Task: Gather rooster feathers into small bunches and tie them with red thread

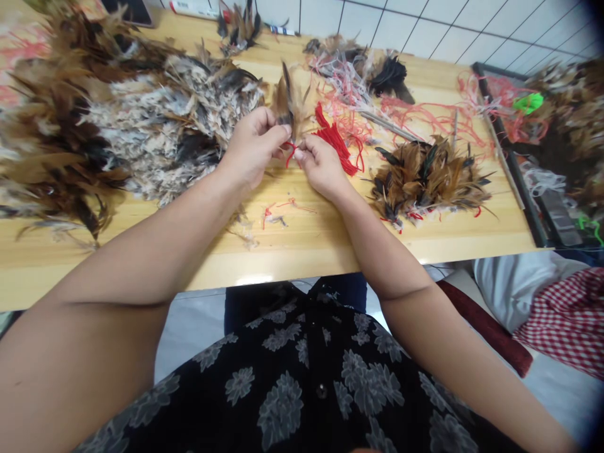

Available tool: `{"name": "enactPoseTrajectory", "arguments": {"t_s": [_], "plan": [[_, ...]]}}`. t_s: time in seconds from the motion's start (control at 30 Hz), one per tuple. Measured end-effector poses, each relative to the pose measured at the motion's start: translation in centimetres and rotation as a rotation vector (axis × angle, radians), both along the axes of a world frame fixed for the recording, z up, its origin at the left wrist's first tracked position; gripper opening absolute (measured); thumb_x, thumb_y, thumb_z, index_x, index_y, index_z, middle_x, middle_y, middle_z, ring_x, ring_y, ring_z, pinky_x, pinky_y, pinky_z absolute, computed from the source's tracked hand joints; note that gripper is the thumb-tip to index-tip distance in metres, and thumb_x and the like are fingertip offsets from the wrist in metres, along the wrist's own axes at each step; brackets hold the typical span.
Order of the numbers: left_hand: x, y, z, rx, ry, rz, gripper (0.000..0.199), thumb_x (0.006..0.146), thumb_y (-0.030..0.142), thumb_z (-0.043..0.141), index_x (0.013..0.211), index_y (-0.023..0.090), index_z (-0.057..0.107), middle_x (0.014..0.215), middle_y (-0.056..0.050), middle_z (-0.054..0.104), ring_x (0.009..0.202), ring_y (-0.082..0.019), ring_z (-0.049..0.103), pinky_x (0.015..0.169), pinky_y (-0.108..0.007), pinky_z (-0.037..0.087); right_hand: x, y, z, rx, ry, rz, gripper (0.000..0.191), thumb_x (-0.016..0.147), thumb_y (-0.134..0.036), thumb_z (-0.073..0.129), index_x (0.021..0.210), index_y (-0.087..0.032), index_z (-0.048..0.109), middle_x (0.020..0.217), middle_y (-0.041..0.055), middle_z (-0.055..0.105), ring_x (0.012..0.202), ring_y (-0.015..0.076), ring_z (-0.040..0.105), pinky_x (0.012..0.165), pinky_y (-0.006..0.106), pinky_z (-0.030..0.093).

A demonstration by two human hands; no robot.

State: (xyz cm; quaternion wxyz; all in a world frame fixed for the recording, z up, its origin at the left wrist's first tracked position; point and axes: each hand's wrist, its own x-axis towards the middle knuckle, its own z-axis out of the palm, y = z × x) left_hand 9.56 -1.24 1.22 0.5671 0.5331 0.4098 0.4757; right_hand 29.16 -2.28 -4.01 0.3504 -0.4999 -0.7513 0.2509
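Note:
Over the middle of the wooden table (311, 245), my left hand (255, 143) pinches the base of a small brown and black feather bunch (290, 100), whose tips point away from me. Close beside it, my right hand (321, 165) has its fingers closed on a short red string (291, 153) at the base of that bunch. A bundle of red strings (334, 139) lies just beyond my right hand. To the right sits a pile of brown feather bunches (427, 176), with red bits along its near edge.
A big heap of loose feathers (155, 119) covers the left side. Pink and white strings (349, 82) tangle at the back. A dark-edged tray (507, 151) with feathers stands at the right. Red scraps (278, 212) lie near the front edge.

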Motion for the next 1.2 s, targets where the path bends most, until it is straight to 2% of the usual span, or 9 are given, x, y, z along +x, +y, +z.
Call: {"name": "enactPoseTrajectory", "arguments": {"t_s": [0.2,0.43,0.57,0.67,0.77,0.87,0.97,1.1,1.2], "plan": [[-0.1,0.7,-0.9,0.078,0.047,0.010,0.049,0.087,0.029,0.101,0.084,0.031,0.052,0.078,0.007,0.057,0.075,-0.019,0.060,0.074,-0.033,0.052,0.0,0.0,0.0,-0.004,0.001,-0.003,0.021,0.127,-0.038,0.066,0.110,-0.025,0.067,0.123,0.0077,0.079,0.122,0.0269,0.075,0.125,0.049,0.064],[0.1,1.9,-1.9,0.318,0.207,0.119,0.052,0.088,-0.008,0.087,0.076,0.029,0.052,0.072,0.006,0.058,0.067,-0.019,0.047,0.072,-0.036,0.038,-0.2,0.5,-0.7,-0.094,0.079,-0.045,0.024,0.122,-0.038,0.075,0.103,-0.025,0.065,0.108,0.0030,0.073,0.112,0.0246,0.072,0.118,0.047,0.065],[0.3,1.7,-1.6,0.263,0.181,0.079,0.059,0.100,-0.017,0.081,0.078,0.028,0.051,0.070,0.006,0.059,0.063,-0.017,0.052,0.067,-0.034,0.039,-0.1,0.7,-0.8,-0.122,0.173,-0.042,0.033,0.121,-0.048,0.081,0.101,-0.026,0.065,0.100,-0.0001,0.067,0.101,0.0216,0.064,0.109,0.043,0.063],[0.3,1.8,-1.8,0.159,0.102,0.044,0.052,0.119,-0.006,0.077,0.083,0.027,0.056,0.075,0.003,0.065,0.065,-0.018,0.061,0.065,-0.031,0.045,0.1,0.6,-0.6,-0.122,0.218,-0.044,0.036,0.122,-0.053,0.081,0.103,-0.027,0.065,0.097,-0.0014,0.063,0.097,0.0209,0.060,0.106,0.041,0.061],[0.2,2.3,-2.5,0.124,0.080,0.009,0.053,0.124,0.010,0.087,0.084,0.026,0.057,0.077,0.002,0.065,0.067,-0.018,0.063,0.065,-0.030,0.045,0.1,0.5,-0.4,-0.123,0.221,-0.034,0.040,0.121,-0.057,0.083,0.103,-0.027,0.065,0.099,-0.0010,0.065,0.100,0.0213,0.061,0.107,0.041,0.060],[0.0,2.6,-3.2,0.175,0.161,0.015,0.070,0.115,0.044,0.109,0.077,0.027,0.053,0.070,0.004,0.061,0.062,-0.017,0.056,0.066,-0.033,0.042,0.0,0.3,-0.2,-0.129,0.181,-0.031,0.038,0.122,-0.054,0.082,0.103,-0.026,0.065,0.105,0.0002,0.069,0.104,0.0219,0.064,0.112,0.042,0.061],[-0.3,1.8,-2.8,0.169,0.208,-0.008,0.075,0.098,0.075,0.114,0.076,0.030,0.057,0.067,0.004,0.063,0.065,-0.019,0.054,0.068,-0.036,0.041,-0.2,0.1,0.3,-0.143,0.142,-0.034,0.031,0.122,-0.045,0.080,0.103,-0.026,0.066,0.111,0.0016,0.074,0.108,0.0227,0.068,0.116,0.043,0.062],[-0.9,0.0,-0.7,0.074,0.208,-0.117,0.070,0.086,0.076,0.116,0.086,0.032,0.061,0.072,0.004,0.062,0.084,-0.024,0.069,0.080,-0.038,0.052,-0.4,-0.2,1.0,-0.160,0.151,-0.032,0.024,0.118,-0.037,0.083,0.103,-0.025,0.068,0.114,0.0027,0.079,0.114,0.0243,0.071,0.119,0.044,0.064],[-1.1,-0.4,0.6,-0.011,0.184,-0.139,0.065,0.081,0.068,0.116,0.089,0.031,0.062,0.074,0.003,0.061,0.093,-0.027,0.075,0.085,-0.039,0.053,-0.4,-0.6,1.3,-0.162,0.163,-0.038,0.028,0.117,-0.043,0.085,0.103,-0.026,0.069,0.109,0.0021,0.080,0.112,0.0241,0.071,0.116,0.042,0.066]]}}
